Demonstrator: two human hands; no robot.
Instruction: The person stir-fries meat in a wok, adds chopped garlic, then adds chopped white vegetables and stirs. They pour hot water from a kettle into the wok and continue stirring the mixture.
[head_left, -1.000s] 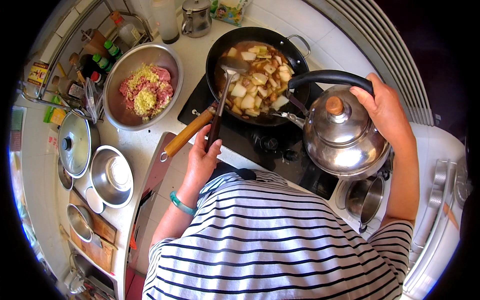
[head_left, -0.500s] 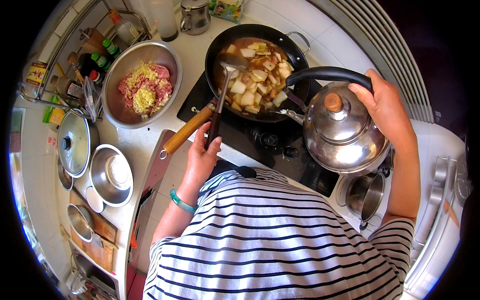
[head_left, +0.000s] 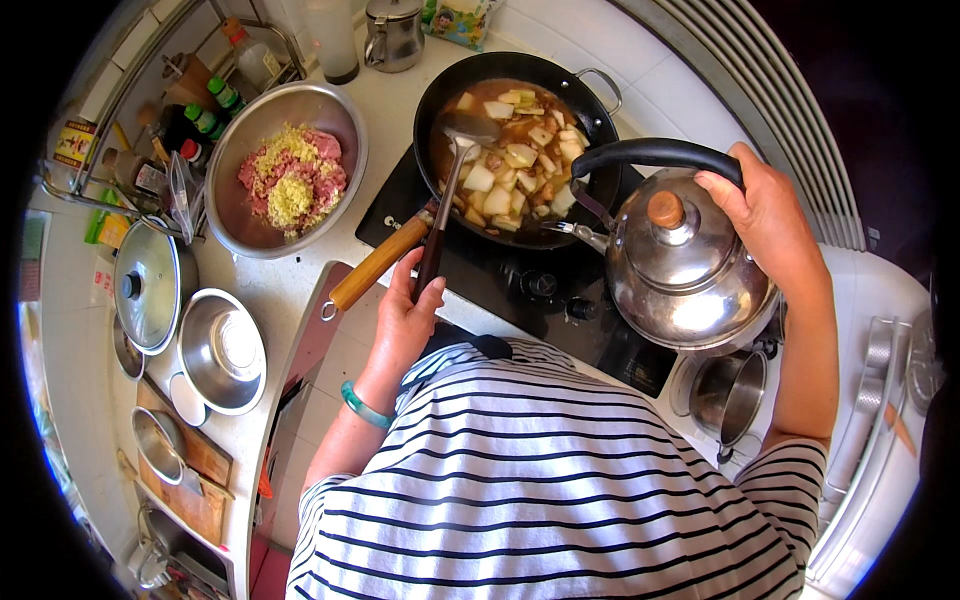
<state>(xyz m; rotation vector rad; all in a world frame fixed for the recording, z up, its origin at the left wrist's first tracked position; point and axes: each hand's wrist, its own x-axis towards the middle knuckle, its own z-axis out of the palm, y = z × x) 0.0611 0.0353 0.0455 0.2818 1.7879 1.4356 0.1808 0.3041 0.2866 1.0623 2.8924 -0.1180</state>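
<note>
My left hand grips the dark handle of a metal spatula, whose blade rests in the wok. The black wok holds brown broth with pale vegetable chunks and small browned pieces. Its wooden handle points toward me, beside my left hand. My right hand is closed around the black handle of a shiny steel kettle. The kettle is held to the right of the wok, with its spout at the wok's near right rim. Whether water runs from the spout is hard to see.
The wok stands on a black cooktop. On the left is a steel bowl of raw meat topped with chopped yellowish bits. Nearby are a lidded pot, an empty bowl and a bottle rack. A steel pot sits below the kettle.
The kettle's spout has shifted slightly left, farther toward the wok. Both hands keep their grips, and the spatula stays in the broth.
</note>
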